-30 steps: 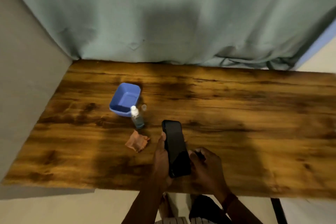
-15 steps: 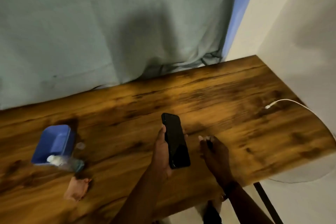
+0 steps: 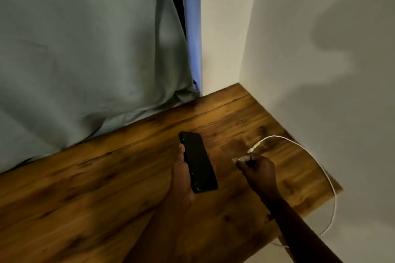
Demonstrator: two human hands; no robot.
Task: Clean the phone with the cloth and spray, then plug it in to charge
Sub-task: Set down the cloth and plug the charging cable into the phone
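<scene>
View has swung toward the table's right end since a second ago; bowl, spray bottle and cloth, all visible then, are now out of frame; the white charging cable (image 3: 299,147), absent a second ago, lies in full sight. We read this as the cleaning stage left behind and the charging stage begun.

Phone (image 3: 198,162): screen dark, lying along the left hand (image 3: 181,179); thumb on its left edge, the other fingers wrapped behind and hidden, so clamped on the phone; held above the wooden table (image 3: 106,188), not resting on it.

Right hand (image 3: 257,170): half a second ago it hovered just beside the phone's lower corner; it has since travelled away from the phone toward the cable; fingers drawn loosely together, tips pointing left; whether something small is pinched in them we cannot tell (blur).

Cable plug (image 3: 253,148) sits just beyond the right knuckles, near but apart; cable arcs from there off the table's right edge.

Judgement: next is to take the plug in the fingertips and bring it to the phone's near end; port not visible.
</scene>
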